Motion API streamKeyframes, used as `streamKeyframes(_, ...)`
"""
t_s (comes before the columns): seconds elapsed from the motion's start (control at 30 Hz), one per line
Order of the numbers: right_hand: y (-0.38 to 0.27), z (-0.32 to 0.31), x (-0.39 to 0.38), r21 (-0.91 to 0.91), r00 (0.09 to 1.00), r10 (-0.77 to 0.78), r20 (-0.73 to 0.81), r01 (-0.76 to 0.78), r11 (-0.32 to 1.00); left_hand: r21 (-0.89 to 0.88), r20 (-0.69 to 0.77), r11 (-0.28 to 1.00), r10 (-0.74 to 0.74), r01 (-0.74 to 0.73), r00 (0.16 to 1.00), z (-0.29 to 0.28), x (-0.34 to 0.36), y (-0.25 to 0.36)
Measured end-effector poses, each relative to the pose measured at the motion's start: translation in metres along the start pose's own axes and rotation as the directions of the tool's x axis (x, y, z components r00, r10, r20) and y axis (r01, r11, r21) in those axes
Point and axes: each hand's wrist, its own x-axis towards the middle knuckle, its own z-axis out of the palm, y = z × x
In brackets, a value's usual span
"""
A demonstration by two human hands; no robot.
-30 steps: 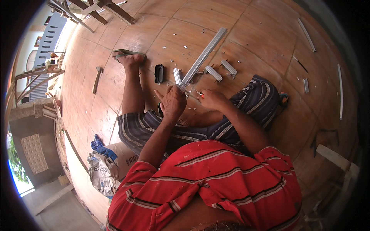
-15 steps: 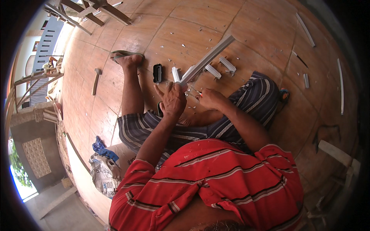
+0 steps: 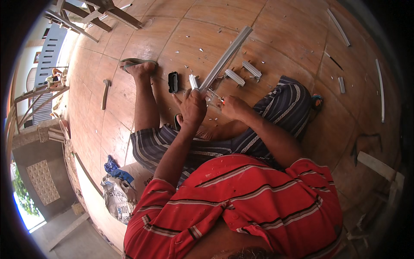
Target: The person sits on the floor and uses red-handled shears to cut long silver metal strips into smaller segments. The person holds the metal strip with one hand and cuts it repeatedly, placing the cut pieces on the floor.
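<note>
My left hand (image 3: 192, 108) grips the lower end of a long, ribbed white strip (image 3: 225, 57), which slants up to the right. My right hand (image 3: 234, 108) is closed on a thin metal tool with an orange handle (image 3: 223, 101), its tip by the strip's lower end. Beside the strip lie short ribbed pieces (image 3: 235, 77), another short piece (image 3: 251, 69) and small white scraps on the tiled floor. A black open case (image 3: 173, 82) sits left of my left hand.
A hammer-like tool (image 3: 105, 95) lies left. Loose strips (image 3: 338, 28) and a bent dark bar (image 3: 364, 138) are right. Sacks (image 3: 118, 198) lie by my left side. Wooden trestles (image 3: 97, 15) stand at upper left; pale planks (image 3: 373, 168) are at lower right.
The long strip's far end shifted right, then back up and left, still in my left hand. My right hand stays on the tool near it. The whole view has shifted slightly.
</note>
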Motion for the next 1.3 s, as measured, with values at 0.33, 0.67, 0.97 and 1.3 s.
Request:
streamKeyframes(0.33,-0.005,-0.071,-0.009,0.121,0.988,0.061,-0.14,-0.044,0.992,-0.636,0.144,0.706,-0.288,0.312,0.947,0.024,0.012,-0.018)
streamKeyframes(0.67,0.015,-0.077,0.006,0.115,0.973,0.104,-0.206,-0.082,0.99,-0.682,0.645,0.296,-0.19,0.669,0.741,0.052,-0.01,-0.006)
streamKeyframes(0.97,0.003,-0.079,0.001,0.024,0.979,0.046,-0.201,-0.042,0.999,-0.648,0.579,0.418,-0.273,0.637,0.768,0.026,0.031,-0.027)
streamKeyframes(1.3,-0.002,-0.056,-0.013,-0.128,0.986,-0.092,-0.139,0.075,0.989,-0.484,0.849,0.513,0.078,0.709,0.523,-0.018,0.07,0.002)
